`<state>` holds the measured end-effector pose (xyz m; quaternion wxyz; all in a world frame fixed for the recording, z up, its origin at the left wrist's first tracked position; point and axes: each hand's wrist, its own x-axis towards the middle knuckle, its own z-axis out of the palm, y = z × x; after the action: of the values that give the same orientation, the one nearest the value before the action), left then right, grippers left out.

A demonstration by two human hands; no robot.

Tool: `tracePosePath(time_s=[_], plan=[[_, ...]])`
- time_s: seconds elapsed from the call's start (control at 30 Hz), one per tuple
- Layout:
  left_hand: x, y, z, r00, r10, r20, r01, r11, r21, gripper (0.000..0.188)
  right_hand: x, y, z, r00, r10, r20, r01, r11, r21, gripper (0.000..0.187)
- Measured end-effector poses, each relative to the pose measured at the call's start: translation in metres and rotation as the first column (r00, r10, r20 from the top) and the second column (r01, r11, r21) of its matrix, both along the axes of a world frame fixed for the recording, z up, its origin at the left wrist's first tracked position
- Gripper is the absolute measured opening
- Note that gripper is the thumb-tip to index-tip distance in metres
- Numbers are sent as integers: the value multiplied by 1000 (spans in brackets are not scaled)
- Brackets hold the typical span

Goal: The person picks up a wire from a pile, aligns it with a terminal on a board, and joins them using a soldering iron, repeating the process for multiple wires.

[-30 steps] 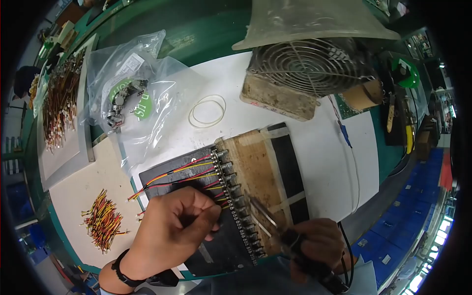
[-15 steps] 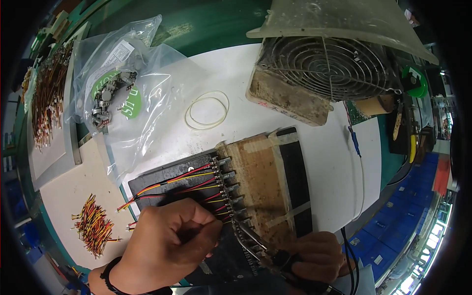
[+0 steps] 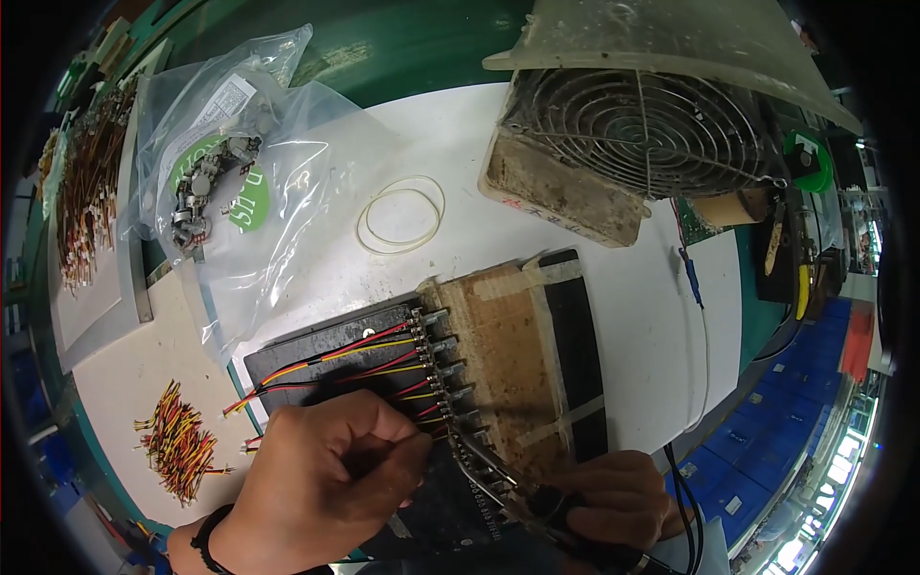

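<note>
My left hand (image 3: pixel 326 479) is closed in a pinch beside a row of small metal components (image 3: pixel 433 369) along the middle of a black fixture board (image 3: pixel 316 347). What its fingertips hold is hidden. My right hand (image 3: pixel 618 498) grips a soldering iron (image 3: pixel 548 503) with a dark handle. Two slim metal rods, one curved, run from it to the row near my left fingertips. Red, yellow and black wires (image 3: pixel 316 362) lead left from the upper components, partly under my left hand. Right of the row lies a brown, tape-edged block (image 3: pixel 503 355).
A pile of short red, yellow and black wires (image 3: pixel 182 446) lies on a pale board at left. Behind it is a clear bag (image 3: pixel 287 192) holding metal parts. A ring of thin pale wire (image 3: pixel 401 216) sits on white sheeting. A dusty fan (image 3: pixel 644 134) stands at back right.
The view has shifted slightly. Both hands and the soldering iron hold nearly the same place at the row, and the wires lie as before.
</note>
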<state>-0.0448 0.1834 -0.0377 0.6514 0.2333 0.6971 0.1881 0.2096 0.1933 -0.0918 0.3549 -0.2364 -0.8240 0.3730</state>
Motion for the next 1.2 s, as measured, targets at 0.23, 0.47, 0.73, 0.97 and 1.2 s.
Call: tracePosePath(time_s=[0.23,0.47,0.73,0.97,1.2], plan=[[0,0,0,1000,-7,4,7,1000,-2,11,-3,6,-6,983,-20,-184,39,994,99,47],[1,0,1,1000,-5,-2,5,1000,12,11,-4,3,-1,989,20,-148,0,992,129,48],[-7,-4,-6,995,-60,73,54,995,84,11,0,3,-4,997,36,-67,-29,995,95,47],[-8,-4,-7,995,-82,53,77,993,84,11,3,7,-4,994,102,-45,-98,991,93,47],[-6,-7,-10,996,-88,31,85,991,105,11,1,6,-4,993,90,-76,-84,993,79,45]])
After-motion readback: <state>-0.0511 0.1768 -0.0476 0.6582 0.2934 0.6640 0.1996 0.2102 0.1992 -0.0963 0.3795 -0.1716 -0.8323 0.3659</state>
